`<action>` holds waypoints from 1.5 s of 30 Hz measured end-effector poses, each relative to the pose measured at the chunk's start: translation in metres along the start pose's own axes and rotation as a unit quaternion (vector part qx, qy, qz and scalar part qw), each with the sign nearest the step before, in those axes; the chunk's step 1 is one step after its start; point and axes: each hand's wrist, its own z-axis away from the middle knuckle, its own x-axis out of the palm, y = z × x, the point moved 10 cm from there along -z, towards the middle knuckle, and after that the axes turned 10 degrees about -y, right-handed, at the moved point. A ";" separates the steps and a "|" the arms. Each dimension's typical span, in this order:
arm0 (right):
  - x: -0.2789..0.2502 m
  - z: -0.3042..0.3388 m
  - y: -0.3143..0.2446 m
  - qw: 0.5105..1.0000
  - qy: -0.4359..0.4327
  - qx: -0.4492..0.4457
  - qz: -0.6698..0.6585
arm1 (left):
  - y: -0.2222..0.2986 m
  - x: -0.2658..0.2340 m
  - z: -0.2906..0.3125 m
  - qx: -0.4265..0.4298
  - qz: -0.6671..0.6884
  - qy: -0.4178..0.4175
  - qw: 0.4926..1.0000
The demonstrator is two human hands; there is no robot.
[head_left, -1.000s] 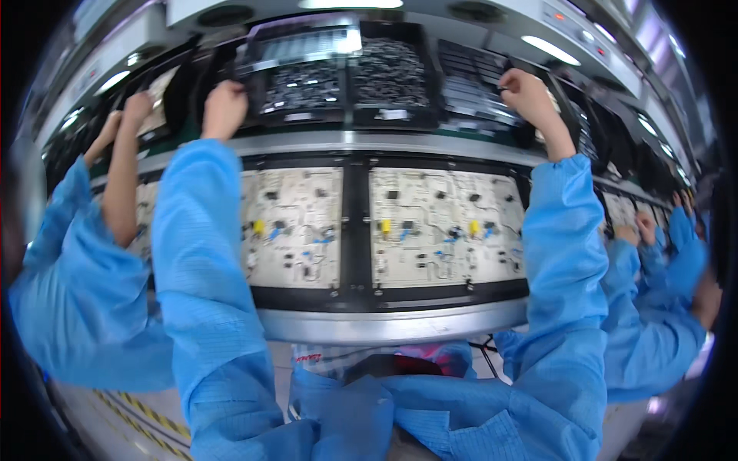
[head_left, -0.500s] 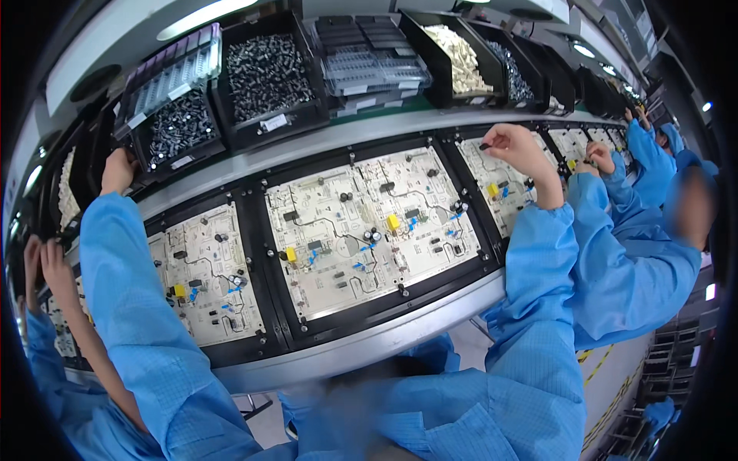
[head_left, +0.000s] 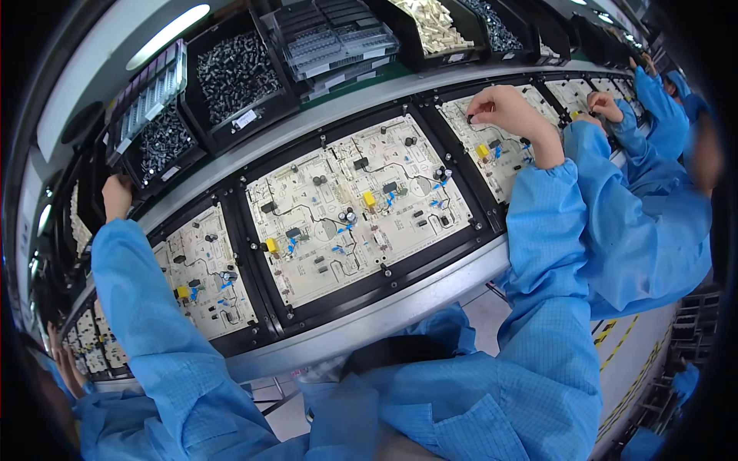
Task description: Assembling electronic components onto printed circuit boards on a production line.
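Note:
My right hand [head_left: 503,114] pinches a small black component [head_left: 470,119] at the upper part of a white circuit board [head_left: 503,165] on the right. Whether the component touches the board is hidden by the fingers. My left hand [head_left: 117,197] reaches up to the black bins at the far left, its fingers at a bin's edge and mostly hidden. Between my arms lies a large framed pair of circuit boards [head_left: 323,219], fitted with yellow blocks, blue parts, black parts and round capacitors.
Black bins stand behind the boards, holding dark cylindrical parts [head_left: 234,77] and white parts [head_left: 434,27]. Clear plastic trays [head_left: 330,38] are stacked between them. Another board [head_left: 207,269] lies by my left arm. Co-workers in blue sleeves [head_left: 642,223] work at right, and another person's hand [head_left: 65,361] shows at left.
The whole view has shifted. My right hand has come down closer to the right-hand board with the black component. My left hand stays by the bins at left.

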 end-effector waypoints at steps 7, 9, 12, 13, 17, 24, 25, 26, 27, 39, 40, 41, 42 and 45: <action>0.006 -0.002 0.009 0.999 -0.005 -0.027 -0.017 | 0.023 -0.016 0.010 0.006 0.093 0.052 0.994; 0.011 -0.012 -0.005 0.999 -0.018 -0.049 0.002 | -0.031 -0.019 0.009 -0.031 0.190 0.103 0.976; 0.010 -0.009 0.004 0.999 -0.015 -0.034 -0.010 | -0.029 -0.019 0.001 -0.076 0.364 0.127 0.920; 0.009 -0.006 0.007 0.999 -0.014 -0.028 -0.009 | -0.017 -0.015 0.000 -0.101 0.427 0.109 0.892; 0.009 -0.012 0.006 0.999 -0.010 -0.024 -0.023 | -0.009 -0.032 0.015 -0.095 0.434 0.114 0.889; 0.011 -0.013 0.006 0.996 0.006 -0.074 -0.051 | 0.042 -0.057 0.036 -0.021 0.485 0.126 0.865; 0.013 -0.016 0.007 0.995 0.002 -0.085 -0.052 | 0.045 -0.062 0.035 0.003 0.488 0.122 0.864; 0.012 -0.015 0.007 0.994 -0.001 -0.091 -0.054 | 0.067 -0.072 0.037 0.038 0.496 0.125 0.858; 0.010 -0.011 0.006 0.995 0.002 -0.086 -0.058 | 0.096 -0.085 0.042 0.071 0.502 0.128 0.853; 0.015 -0.010 0.001 0.995 -0.042 -0.081 -0.044 | 0.320 -0.123 0.141 0.205 0.550 -0.166 0.793; 0.014 -0.010 0.001 0.996 -0.042 -0.077 -0.034 | 0.329 -0.118 0.146 0.204 0.542 -0.183 0.794; 0.015 -0.010 0.004 0.995 -0.044 -0.079 -0.031 | 0.340 -0.115 0.153 0.207 0.562 -0.193 0.777; 0.014 -0.007 0.001 0.996 -0.037 -0.080 -0.019 | 0.349 -0.105 0.155 0.225 0.552 -0.220 0.772; 0.012 -0.004 0.004 0.997 -0.032 -0.069 -0.031 | 0.376 -0.089 0.169 0.255 0.526 -0.271 0.764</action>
